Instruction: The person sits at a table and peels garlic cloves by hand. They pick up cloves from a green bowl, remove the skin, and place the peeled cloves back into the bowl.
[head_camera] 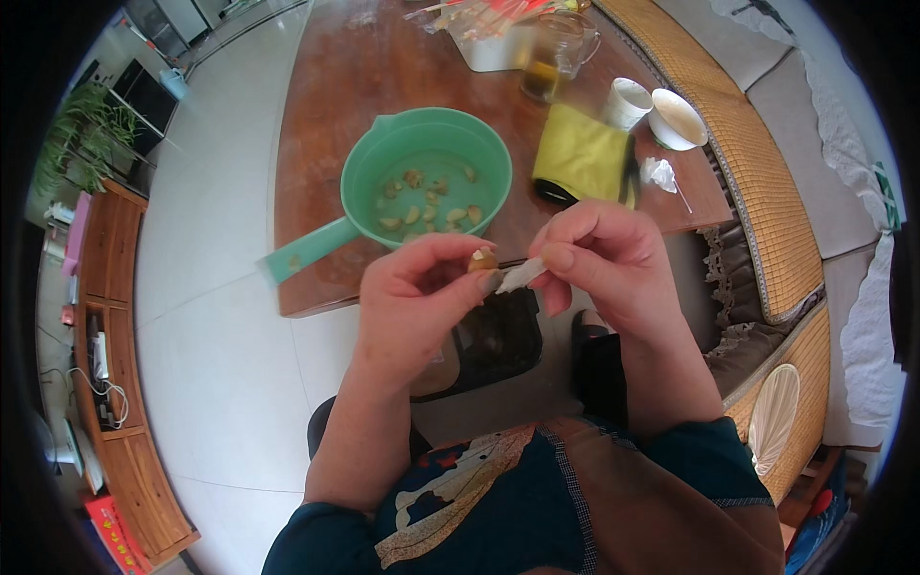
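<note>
A garlic clove [482, 259] with some brownish skin is pinched between the thumb and fingers of my left hand [431, 291]. Close beside it, my right hand [604, 262] grips a pale, papery piece of garlic skin [521, 275] between thumb and forefinger. Both hands are just in front of the table's near edge. Beyond my left hand, a green plastic ladle-shaped basin [426, 118] with a long handle rests on the wooden table [316, 144]. Several garlic cloves [429, 213] lie in water inside it.
Right of the basin lies a folded yellow-green cloth [583, 154]. Behind it are a glass jug [560, 50], a white cup [629, 104] and a white bowl [678, 122]. A crumpled white tissue [660, 175] lies near the right edge. Below my hands is a dark bin or tray [501, 338].
</note>
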`<state>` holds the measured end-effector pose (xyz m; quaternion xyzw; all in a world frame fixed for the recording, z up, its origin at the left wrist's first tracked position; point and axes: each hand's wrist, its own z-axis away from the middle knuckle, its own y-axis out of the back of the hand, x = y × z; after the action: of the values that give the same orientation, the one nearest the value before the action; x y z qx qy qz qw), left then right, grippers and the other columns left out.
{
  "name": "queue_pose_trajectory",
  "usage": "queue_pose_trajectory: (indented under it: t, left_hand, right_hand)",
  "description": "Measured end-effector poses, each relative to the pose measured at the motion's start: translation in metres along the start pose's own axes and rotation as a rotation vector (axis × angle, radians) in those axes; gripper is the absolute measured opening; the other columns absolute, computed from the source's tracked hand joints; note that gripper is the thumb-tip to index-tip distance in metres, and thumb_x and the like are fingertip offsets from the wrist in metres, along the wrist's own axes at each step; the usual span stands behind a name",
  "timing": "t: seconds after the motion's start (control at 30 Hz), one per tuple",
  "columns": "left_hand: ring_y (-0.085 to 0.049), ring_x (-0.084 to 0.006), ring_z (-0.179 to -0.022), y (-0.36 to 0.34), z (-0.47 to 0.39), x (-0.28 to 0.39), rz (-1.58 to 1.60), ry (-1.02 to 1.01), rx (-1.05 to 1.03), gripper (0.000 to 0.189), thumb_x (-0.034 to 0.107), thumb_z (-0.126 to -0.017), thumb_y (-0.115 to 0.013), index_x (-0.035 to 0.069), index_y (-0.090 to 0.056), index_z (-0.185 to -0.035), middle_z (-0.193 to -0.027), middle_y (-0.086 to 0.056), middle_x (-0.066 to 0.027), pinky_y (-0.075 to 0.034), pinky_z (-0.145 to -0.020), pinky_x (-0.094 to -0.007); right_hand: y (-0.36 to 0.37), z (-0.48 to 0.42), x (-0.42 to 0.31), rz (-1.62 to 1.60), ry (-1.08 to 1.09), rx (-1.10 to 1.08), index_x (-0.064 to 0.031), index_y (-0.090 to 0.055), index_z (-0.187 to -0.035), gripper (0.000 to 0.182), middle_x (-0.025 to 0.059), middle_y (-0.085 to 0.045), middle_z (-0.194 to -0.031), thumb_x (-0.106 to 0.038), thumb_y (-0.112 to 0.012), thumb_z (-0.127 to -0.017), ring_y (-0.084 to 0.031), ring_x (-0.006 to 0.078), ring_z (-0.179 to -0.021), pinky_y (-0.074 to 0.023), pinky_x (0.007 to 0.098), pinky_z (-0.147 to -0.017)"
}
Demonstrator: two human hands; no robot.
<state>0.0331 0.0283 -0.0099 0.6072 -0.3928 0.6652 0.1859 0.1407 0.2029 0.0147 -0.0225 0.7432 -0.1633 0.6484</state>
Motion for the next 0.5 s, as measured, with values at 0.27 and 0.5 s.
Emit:
queue_pose_trajectory:
  t: [0.27,0.5]
  left_hand:
    - [-0.061,-0.0094,-0.082,0.001,-0.002,-0.008,-0.332,-0.234,0.002,0.026,-0.006,-0.078,-0.069,-0.002,-0.066,-0.103,-0.096,-0.063,-0.0048,-0.049,-0.071,-0.0208]
    - [-0.061,-0.0126,-0.079,-0.003,-0.003,-0.007,-0.692,-0.409,0.067,0.026,-0.006,-0.074,-0.07,0.002,-0.07,-0.099,-0.093,-0.063,-0.0068,-0.05,-0.067,-0.0223]
  right_hand:
    - [-0.01,-0.002,-0.001,0.146,-0.193,0.009,-0.0023,-0.065,-0.092,0.008,0.0019,-0.065,-0.078,-0.009,-0.065,-0.087,-0.062,0.0071,-0.064,-0.0458,0.0169,-0.053]
    - [-0.011,-0.004,0.002,0.23,-0.262,0.049,0.0,-0.065,-0.093,0.012,0.0039,-0.066,-0.079,-0.01,-0.064,-0.087,-0.064,0.009,-0.067,-0.0487,0.0192,-0.056]
